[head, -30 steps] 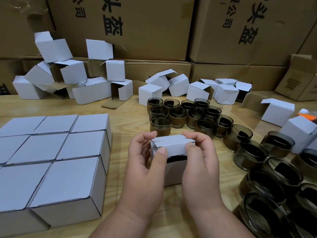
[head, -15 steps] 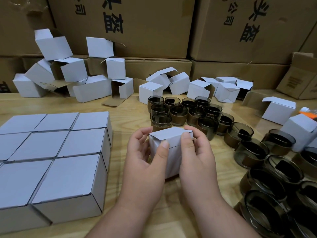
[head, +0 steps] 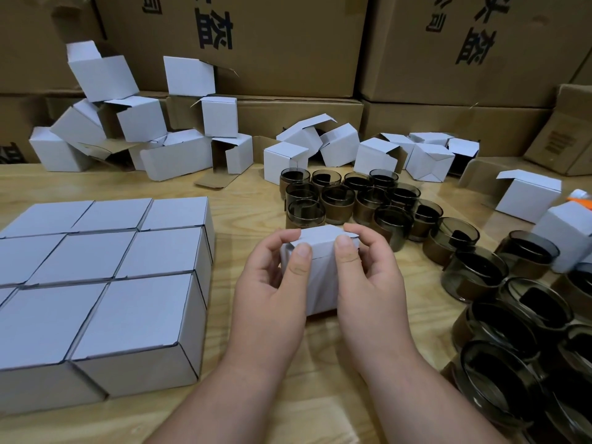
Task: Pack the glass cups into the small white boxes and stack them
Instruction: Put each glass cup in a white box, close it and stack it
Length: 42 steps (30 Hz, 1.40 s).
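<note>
A small white box point(head: 320, 270) stands on the wooden table point(head: 250, 200) in front of me, its lid folded down. My left hand point(head: 272, 283) grips its left side with the thumb on the top front edge. My right hand point(head: 368, 277) grips its right side, thumb on the lid. Whatever is inside the box is hidden. Closed white boxes point(head: 105, 267) sit packed in a tight grid at the left. Several smoky glass cups point(head: 339, 200) cluster behind the box, and more cups point(head: 499, 293) spread to the right.
Empty open white boxes point(head: 141, 123) lie piled along the back of the table, with others point(head: 528, 193) at the right. Large brown cartons point(head: 288, 43) wall off the back. An orange object point(head: 581, 197) shows at the right edge.
The box's lid was half open with a dark gap showing; both thumbs have pressed it down and the box now stands closed, slightly farther from me.
</note>
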Motion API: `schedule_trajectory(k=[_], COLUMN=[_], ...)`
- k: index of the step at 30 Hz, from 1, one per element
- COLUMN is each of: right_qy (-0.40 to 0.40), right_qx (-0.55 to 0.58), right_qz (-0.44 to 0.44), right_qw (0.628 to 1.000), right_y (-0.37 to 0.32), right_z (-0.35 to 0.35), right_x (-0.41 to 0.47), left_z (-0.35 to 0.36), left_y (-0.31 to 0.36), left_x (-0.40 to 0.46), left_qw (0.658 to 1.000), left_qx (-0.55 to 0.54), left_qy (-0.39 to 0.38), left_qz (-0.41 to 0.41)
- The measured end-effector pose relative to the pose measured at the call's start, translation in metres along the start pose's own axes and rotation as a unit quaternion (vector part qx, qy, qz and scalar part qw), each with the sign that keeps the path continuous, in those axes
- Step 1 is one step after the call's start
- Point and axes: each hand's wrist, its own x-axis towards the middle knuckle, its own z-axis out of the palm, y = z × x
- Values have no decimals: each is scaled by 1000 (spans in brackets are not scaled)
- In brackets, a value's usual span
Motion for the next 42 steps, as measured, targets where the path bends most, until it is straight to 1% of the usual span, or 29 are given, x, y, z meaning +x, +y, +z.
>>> schedule_trajectory(k=[6, 9, 14, 24, 26, 28, 30, 31, 32, 34, 37, 39, 41, 42], right_qy=[2, -10, -24, -22, -51, -115, -195, -225, -238, -226, -164, -94, 0, 44], right_qx=[13, 23, 21, 30, 26, 11, -58, -112, -166, -226, -224, -174, -76, -31], right_qz=[12, 26, 53, 89, 93, 73, 25, -1, -31, -87, -138, -129, -109, -108], right_qw=[1000, 999, 998, 995, 994, 991, 979, 968, 956, 944, 951, 972, 991, 993], right_y=[-2, -2, -1, -4, -6, -9, -12, -14, -16, -20, -23, -24, -28, -33], right_z=[1, 0, 0, -1, -3, -5, -7, -7, -9, -13, -19, -16, -7, -2], right_x=[0, -1, -2, -3, -4, -8, -14, -17, -18, -15, -10, -11, -13, -13], left_z=[0, -1, -1, -2, -3, -6, -10, -11, -12, -12, -9, -8, -8, -8], left_y=[1, 0, -5, 0, 2, 2, 2, 3, 4, 5, 8, 9, 8, 6], left_x=[-1, 0, -1, 0, 0, 0, 0, 1, 1, 2, 4, 3, 2, 2], left_qw=[1000, 1000, 999, 995, 994, 994, 993, 992, 992, 989, 982, 982, 983, 984], left_qx=[0, -3, 30, 13, 5, -15, -55, -76, -95, -126, -167, -170, -150, -139], left_qy=[0, -5, -22, -72, -79, -74, -54, -42, -31, -9, 15, -4, -24, -38], left_qz=[-7, -21, -38, -67, -73, -79, -85, -87, -83, -78, -85, -83, -101, -101])
